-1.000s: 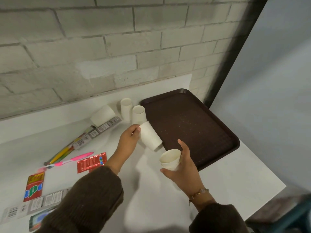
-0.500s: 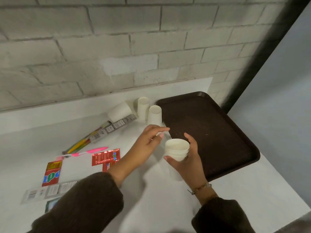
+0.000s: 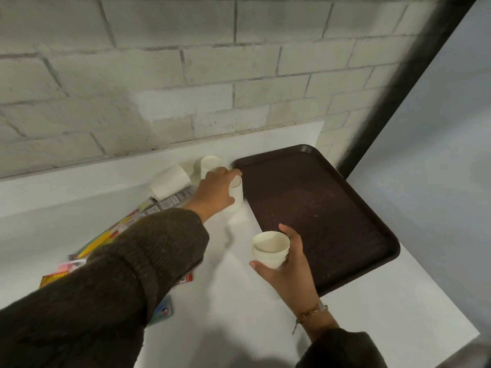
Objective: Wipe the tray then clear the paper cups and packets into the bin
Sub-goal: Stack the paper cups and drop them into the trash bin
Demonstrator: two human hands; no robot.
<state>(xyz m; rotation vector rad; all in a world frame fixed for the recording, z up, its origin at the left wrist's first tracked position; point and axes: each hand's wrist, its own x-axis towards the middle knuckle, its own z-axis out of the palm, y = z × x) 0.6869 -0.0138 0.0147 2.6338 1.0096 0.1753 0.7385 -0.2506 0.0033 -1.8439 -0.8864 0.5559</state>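
My right hand point(image 3: 285, 269) holds a stack of white paper cups point(image 3: 270, 248) upright above the white table, just left of the dark brown tray point(image 3: 318, 208). My left hand point(image 3: 215, 191) reaches across and closes around an upturned paper cup point(image 3: 237, 193) standing beside the tray's left rim. Behind that hand stands another upturned cup point(image 3: 208, 164), and one more cup point(image 3: 170, 181) lies on its side to the left. Packets point(image 3: 175, 199) lie on the table under and left of my left sleeve, partly hidden by it.
A grey brick wall runs along the back of the table point(image 3: 372, 328). A black vertical post point(image 3: 414, 70) stands at the right corner. The table's right edge falls away just past the tray. Colourful wrappers point(image 3: 95, 243) and a pink item point(image 3: 67, 266) lie at the left.
My left hand dropped its cup into the stack in my right hand, then reached forward and took hold of the upturned cup by the tray. The stack stayed near the tray's left edge.
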